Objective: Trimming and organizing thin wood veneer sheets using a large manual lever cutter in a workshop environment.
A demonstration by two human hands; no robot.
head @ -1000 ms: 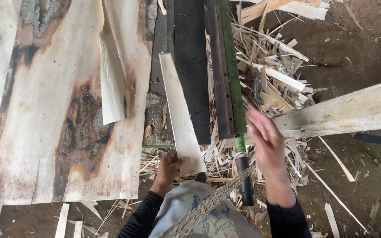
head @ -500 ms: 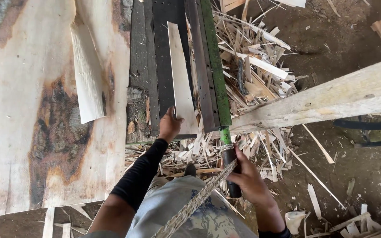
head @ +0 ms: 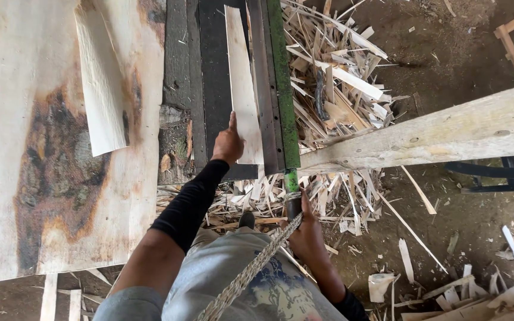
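Pressing left hand (head: 228,144) on veneer strip (head: 242,89); right grip (head: 307,235) clamped on cutter handle (head: 292,199); scraps (head: 340,77) beside.

Your single head camera looks steeply down from above, close over your arms, facing the tabletop (head: 209,89) and littered floor (head: 447,238).

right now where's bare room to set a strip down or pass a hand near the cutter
Free: the big veneer sheet left of the curled strip, and the dark bed between that sheet and the pale strip under the left hand. Crowded: the scrap pile right of the green blade arm, around the right hand on its handle.
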